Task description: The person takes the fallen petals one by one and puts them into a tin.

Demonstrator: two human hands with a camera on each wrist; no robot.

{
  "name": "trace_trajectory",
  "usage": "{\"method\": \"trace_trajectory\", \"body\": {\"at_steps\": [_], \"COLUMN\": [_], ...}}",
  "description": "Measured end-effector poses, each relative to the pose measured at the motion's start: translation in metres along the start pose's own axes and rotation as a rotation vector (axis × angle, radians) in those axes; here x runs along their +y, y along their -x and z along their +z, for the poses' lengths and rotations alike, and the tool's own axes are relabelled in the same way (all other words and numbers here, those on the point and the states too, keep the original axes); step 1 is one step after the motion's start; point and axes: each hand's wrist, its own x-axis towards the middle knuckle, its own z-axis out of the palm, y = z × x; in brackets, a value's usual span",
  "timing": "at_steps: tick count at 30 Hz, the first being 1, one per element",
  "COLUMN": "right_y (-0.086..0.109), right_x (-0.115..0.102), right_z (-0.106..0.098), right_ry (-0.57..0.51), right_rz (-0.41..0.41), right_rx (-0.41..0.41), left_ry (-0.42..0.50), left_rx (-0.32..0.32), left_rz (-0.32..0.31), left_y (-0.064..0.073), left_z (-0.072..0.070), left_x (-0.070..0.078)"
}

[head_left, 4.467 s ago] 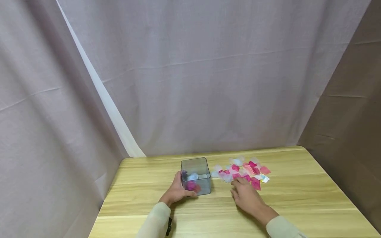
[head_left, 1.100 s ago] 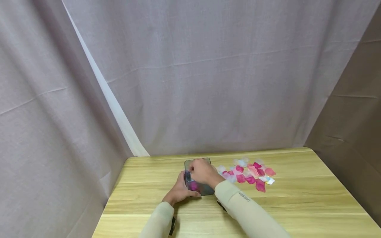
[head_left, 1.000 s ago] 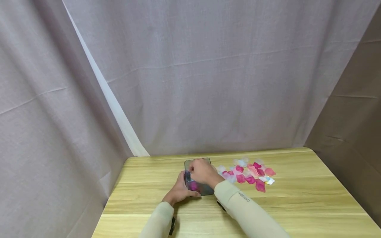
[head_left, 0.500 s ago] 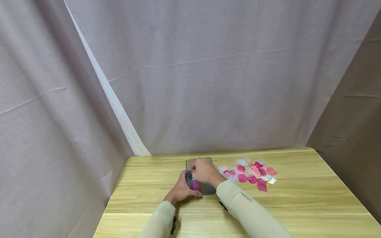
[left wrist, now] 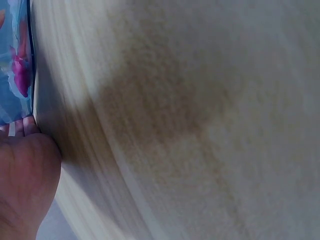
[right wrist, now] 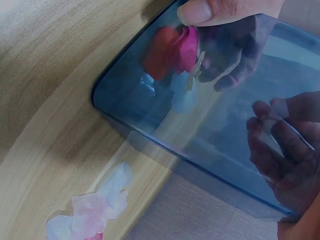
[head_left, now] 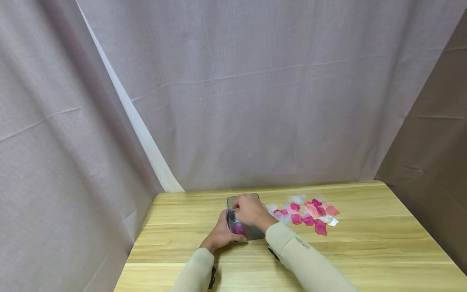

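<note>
A clear grey-blue plastic box (head_left: 253,233) stands on the wooden table. My left hand (head_left: 220,234) grips it from the left, with the thumb along its near side; the left wrist view shows the palm (left wrist: 27,175) beside its wall. My right hand (head_left: 251,211) is bent over the mouth of the box, fingers curled inside. Through the wall in the right wrist view, those fingers (right wrist: 285,142) pinch what looks like a pale petal, partly hidden. Pink, red and whitish petals (right wrist: 186,52) lie at the bottom of the box.
Right of the box, a loose spread of pink, red, white and pale blue petals (head_left: 308,213) lies on the table (head_left: 365,251). Grey curtains (head_left: 273,121) hang behind the table and along its sides.
Since the oldest frame, my right hand has moved left from the loose petals into the box. Over the last second both hands stay almost still; only the view shifts slightly.
</note>
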Motion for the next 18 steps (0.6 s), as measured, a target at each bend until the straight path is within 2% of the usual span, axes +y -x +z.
{"method": "trace_trajectory", "body": {"at_steps": [11,15,18], "right_y": [0.001,0.003,0.012], "right_x": [-0.003,-0.002,-0.002], "right_z": [0.0,-0.003,-0.008], "right_ry": [0.004,0.004,0.02], "right_rz": [-0.029,-0.101,-0.175], "right_rx": [0.003,0.067,0.162], "left_ry": [0.01,0.007,0.004], "left_rx": [-0.008,-0.007,-0.003], "left_rz": [-0.017,-0.028,-0.041], "left_y": [0.0,-0.001,-0.002], "left_z": [-0.002,-0.003,-0.002], "left_x": [-0.003,-0.001,0.001]}}
